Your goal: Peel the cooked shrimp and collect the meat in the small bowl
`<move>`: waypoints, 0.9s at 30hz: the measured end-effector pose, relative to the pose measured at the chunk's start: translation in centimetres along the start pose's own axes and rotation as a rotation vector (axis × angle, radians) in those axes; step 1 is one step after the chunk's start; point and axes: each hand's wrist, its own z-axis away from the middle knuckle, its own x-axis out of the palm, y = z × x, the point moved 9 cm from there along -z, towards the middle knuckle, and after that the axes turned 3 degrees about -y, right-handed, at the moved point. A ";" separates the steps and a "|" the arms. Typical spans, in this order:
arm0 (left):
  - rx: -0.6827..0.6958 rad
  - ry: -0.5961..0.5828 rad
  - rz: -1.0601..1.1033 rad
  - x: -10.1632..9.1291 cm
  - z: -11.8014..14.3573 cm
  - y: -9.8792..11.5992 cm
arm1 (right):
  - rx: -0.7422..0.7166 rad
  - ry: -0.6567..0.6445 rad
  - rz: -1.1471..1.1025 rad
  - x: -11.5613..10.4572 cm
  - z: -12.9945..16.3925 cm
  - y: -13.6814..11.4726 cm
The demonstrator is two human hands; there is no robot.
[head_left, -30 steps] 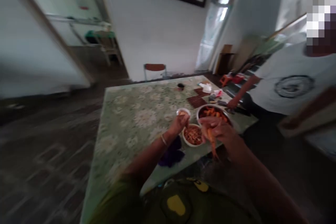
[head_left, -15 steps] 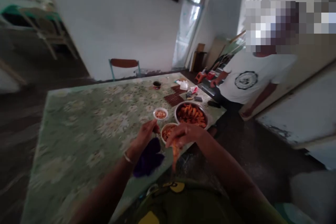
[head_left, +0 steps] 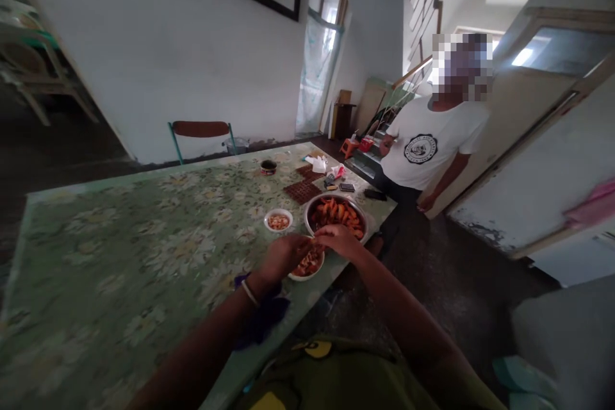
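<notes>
- My left fingers [head_left: 302, 244] and right fingers [head_left: 327, 232] meet over the bowl [head_left: 307, 278]; whether grasping anything, I cannot tell.
- Pan [head_left: 307, 213] and dish [head_left: 277, 230] sit beyond the bowl, likely for easy reach.

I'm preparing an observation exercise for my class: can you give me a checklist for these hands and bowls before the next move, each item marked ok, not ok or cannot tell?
1. Left hand and right hand together above the near bowl: ok.
2. Firm hold on a piece of food: cannot tell; the fingertips are too small to read.
3. Near bowl's contents fully visible: not ok; the hands hide part.
4. Small white bowl upright and uncovered: ok.
5. Metal bowl upright, with orange food inside: ok.
6. Other person keeping hands away from the bowls: ok.
</notes>
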 end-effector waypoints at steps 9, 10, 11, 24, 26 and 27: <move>0.169 0.194 -0.089 -4.0 -2.7 2.4 | -0.032 0.070 -0.362 -3.0 0.7 -2.4; 0.178 0.206 -0.084 -4.1 -2.9 2.4 | -0.056 0.079 -0.348 -3.3 0.7 -2.8; 0.184 0.212 -0.079 -4.2 -3.0 2.4 | -0.070 0.081 -0.330 -3.4 0.8 -3.1; 0.285 0.107 -0.226 -3.3 -3.7 4.0 | -0.199 0.245 0.350 -4.3 1.5 -6.3; 0.293 0.067 -0.268 -2.7 -3.9 4.2 | -0.200 0.260 0.420 -4.2 1.5 -6.4; 0.300 0.051 -0.288 -2.4 -4.1 4.2 | -0.199 0.265 0.450 -4.1 1.5 -6.4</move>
